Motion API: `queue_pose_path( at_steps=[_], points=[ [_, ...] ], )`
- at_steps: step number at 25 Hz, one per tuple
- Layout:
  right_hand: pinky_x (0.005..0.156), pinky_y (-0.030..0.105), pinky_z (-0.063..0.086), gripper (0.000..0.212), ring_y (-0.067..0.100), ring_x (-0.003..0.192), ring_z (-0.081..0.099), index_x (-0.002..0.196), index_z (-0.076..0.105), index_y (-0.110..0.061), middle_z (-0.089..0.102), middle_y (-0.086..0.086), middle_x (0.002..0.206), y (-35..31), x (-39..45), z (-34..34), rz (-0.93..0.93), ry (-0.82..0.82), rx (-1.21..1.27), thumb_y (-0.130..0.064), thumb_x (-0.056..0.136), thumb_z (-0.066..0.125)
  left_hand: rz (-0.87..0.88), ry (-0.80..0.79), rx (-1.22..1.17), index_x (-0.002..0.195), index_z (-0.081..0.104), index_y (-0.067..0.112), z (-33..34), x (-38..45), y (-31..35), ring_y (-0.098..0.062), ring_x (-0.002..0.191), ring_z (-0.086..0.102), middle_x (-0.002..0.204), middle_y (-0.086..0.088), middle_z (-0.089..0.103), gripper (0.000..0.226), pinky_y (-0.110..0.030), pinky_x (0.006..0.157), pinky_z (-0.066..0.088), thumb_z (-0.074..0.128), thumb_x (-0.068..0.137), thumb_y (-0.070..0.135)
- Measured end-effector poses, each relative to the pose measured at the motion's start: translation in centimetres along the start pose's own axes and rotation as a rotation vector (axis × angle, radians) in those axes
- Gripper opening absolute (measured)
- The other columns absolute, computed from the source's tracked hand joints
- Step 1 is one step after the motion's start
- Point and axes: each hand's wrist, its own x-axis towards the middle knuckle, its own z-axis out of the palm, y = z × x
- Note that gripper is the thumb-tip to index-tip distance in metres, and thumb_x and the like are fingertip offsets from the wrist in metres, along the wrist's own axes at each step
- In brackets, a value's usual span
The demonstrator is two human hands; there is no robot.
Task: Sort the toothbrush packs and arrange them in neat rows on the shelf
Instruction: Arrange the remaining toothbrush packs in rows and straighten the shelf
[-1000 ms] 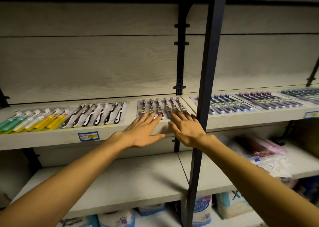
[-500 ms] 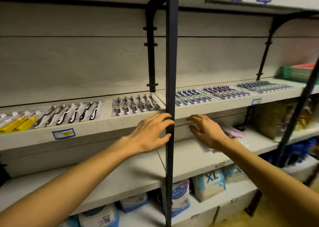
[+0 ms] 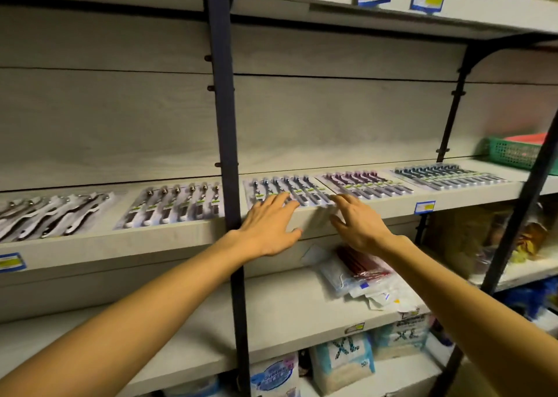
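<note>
The blue toothbrush packs (image 3: 287, 190) are lying flat in a row on the shelf (image 3: 377, 208), near its front edge. They are likely light, thin and slippery; pressing flat and sliding is suiting them best. The left hand (image 3: 267, 226) and right hand (image 3: 357, 226) are reaching with fingers spread, holding nothing.

The black upright post (image 3: 225, 155) hides part of one toothbrush pack (image 3: 178, 205); the leftmost pack (image 3: 45, 215) runs off-frame, blurred.
</note>
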Motion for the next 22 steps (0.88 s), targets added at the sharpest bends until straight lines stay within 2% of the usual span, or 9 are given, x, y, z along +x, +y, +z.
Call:
queue_pose_path(
  at_steps=[5,7,10,15,22],
  points=[
    [0.113,0.040,0.032,0.059,0.029,0.133,0.046,0.153,0.029,-0.020,0.035,0.007,0.156,4.5,6.0,1.2,-0.094,-0.056,-0.016,-0.050,0.102,0.037,-0.294,0.010,-0.006,0.160,0.017,0.025,2.5,5.7,-0.7,-0.028,0.156,0.001,0.169,-0.004,0.003,0.075,-0.055,0.124,0.002,0.029,0.099,0.067],
    [0.116,0.041,0.027,0.066,0.030,0.138,0.042,0.155,0.025,-0.021,0.032,0.007,0.159,5.0,7.9,2.0,-0.107,-0.098,-0.004,-0.058,0.101,0.030,-0.372,-0.005,-0.021,0.161,0.014,0.029,3.2,6.4,-1.5,-0.027,0.156,0.002,0.170,-0.002,0.003,0.080,-0.054,0.124,0.005,0.022,0.096,0.074],
    [0.121,0.046,0.018,0.075,0.030,0.143,0.036,0.157,0.019,-0.020,0.028,0.010,0.161,4.8,9.6,3.5,-0.133,-0.182,-0.019,-0.066,0.098,0.020,-0.399,-0.047,-0.062,0.160,0.016,0.030,3.8,6.7,-2.1,-0.025,0.155,0.008,0.169,0.000,0.010,0.086,-0.050,0.123,0.017,0.016,0.091,0.081],
    [0.121,0.055,0.014,0.077,0.026,0.146,0.032,0.156,0.022,-0.023,0.031,0.010,0.159,4.0,10.6,4.5,-0.197,-0.223,-0.028,-0.069,0.095,0.012,-0.421,-0.039,-0.065,0.158,0.022,0.028,3.9,6.7,-2.6,-0.022,0.154,0.014,0.168,0.002,0.018,0.091,-0.048,0.122,0.024,0.015,0.087,0.085],
    [0.121,0.056,0.013,0.084,0.023,0.151,0.020,0.158,0.014,-0.022,0.018,0.009,0.165,3.4,10.4,4.8,-0.231,-0.219,-0.036,-0.072,0.091,0.003,-0.433,-0.084,-0.044,0.160,0.015,0.030,3.6,5.8,-2.8,-0.023,0.156,0.006,0.169,0.001,0.009,0.094,-0.048,0.122,0.017,0.010,0.086,0.086]
  ],
)
